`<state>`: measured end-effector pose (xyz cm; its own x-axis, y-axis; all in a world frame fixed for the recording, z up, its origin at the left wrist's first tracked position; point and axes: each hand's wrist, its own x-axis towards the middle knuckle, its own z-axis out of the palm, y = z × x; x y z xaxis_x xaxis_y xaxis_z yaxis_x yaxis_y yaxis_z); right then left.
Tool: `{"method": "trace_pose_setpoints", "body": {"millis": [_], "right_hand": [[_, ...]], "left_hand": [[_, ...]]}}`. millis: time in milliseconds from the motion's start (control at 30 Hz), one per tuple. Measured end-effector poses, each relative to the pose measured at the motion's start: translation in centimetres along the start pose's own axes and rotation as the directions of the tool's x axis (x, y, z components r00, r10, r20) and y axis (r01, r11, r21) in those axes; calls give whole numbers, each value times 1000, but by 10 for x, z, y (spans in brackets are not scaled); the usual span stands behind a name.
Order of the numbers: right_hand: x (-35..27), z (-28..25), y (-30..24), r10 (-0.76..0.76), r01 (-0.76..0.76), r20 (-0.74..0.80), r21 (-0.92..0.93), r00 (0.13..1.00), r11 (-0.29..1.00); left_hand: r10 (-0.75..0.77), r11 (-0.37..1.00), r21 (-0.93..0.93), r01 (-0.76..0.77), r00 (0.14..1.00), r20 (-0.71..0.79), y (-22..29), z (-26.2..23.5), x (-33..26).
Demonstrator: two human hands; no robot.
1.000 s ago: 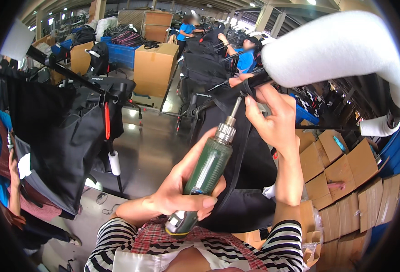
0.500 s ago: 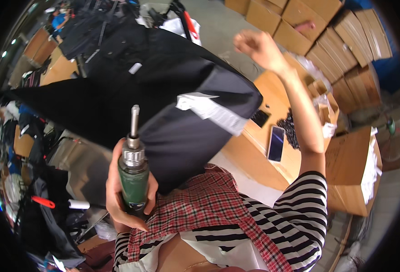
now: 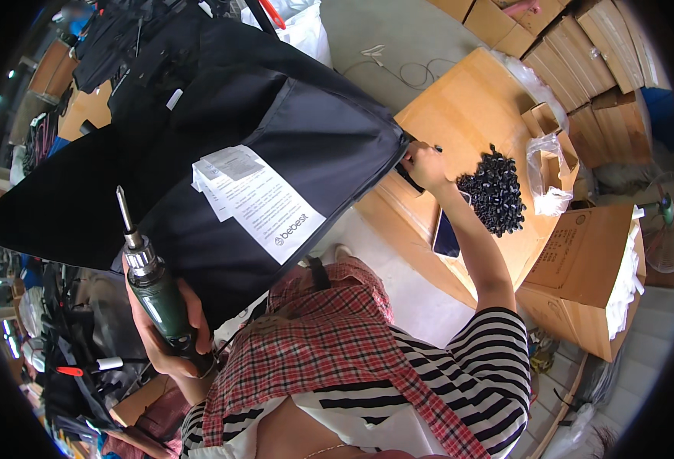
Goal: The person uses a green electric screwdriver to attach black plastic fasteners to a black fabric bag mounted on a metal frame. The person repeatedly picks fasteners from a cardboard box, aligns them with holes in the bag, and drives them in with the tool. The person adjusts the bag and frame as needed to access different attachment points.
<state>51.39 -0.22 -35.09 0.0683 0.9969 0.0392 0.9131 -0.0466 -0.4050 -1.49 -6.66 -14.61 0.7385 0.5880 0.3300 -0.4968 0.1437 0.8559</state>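
Note:
My left hand (image 3: 170, 321) is wrapped around a dark green electric screwdriver (image 3: 161, 302), its metal bit pointing up and away. A large black fabric piece (image 3: 146, 161) spreads in front of me. White printed sheets (image 3: 264, 206) lie on it near its right edge. At the fabric's right corner is my right hand (image 3: 426, 165), with its fingers closed; what they grip, if anything, is hidden. Beneath that hand a dark flat item (image 3: 409, 179) partly shows on a cardboard box top. Beyond my wrist sits a pile of small black plastic parts (image 3: 497, 191).
A phone (image 3: 445, 236) lies on the cardboard box top (image 3: 459, 99), partly behind my forearm. A small open carton (image 3: 555, 164) with clear plastic stands at its far right. Stacked cartons (image 3: 574, 61) and an open carton (image 3: 574, 268) are to the right. Black goods crowd the left.
My right hand has come down from above the box to the fabric's corner. The left hand with the screwdriver sits lower and further left, and the whole view has shifted.

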Motion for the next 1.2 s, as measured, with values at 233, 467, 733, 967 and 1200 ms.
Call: {"method": "trace_pose_setpoints", "body": {"millis": [233,467,733,967,1200], "right_hand": [[14,12,-24,269,-268,18,-49,963,962],[20,24,-18,334,-335,36,49,942,941],[43,-149,-117,150,351,-490,776,859,524],[1,-199,-344,-422,755,-627,529,655,388],[-11,-197,-410,-609,881,-636,343,474,326]], "left_hand": [[72,996,-41,-76,993,-92,-11,5,-6],[93,995,-22,-100,976,-199,-9,17,13],[-17,990,-131,-49,889,-458,10,68,29],[-115,970,178,163,962,-249,60,80,29],[31,960,274,59,949,-314,69,81,4]]}}
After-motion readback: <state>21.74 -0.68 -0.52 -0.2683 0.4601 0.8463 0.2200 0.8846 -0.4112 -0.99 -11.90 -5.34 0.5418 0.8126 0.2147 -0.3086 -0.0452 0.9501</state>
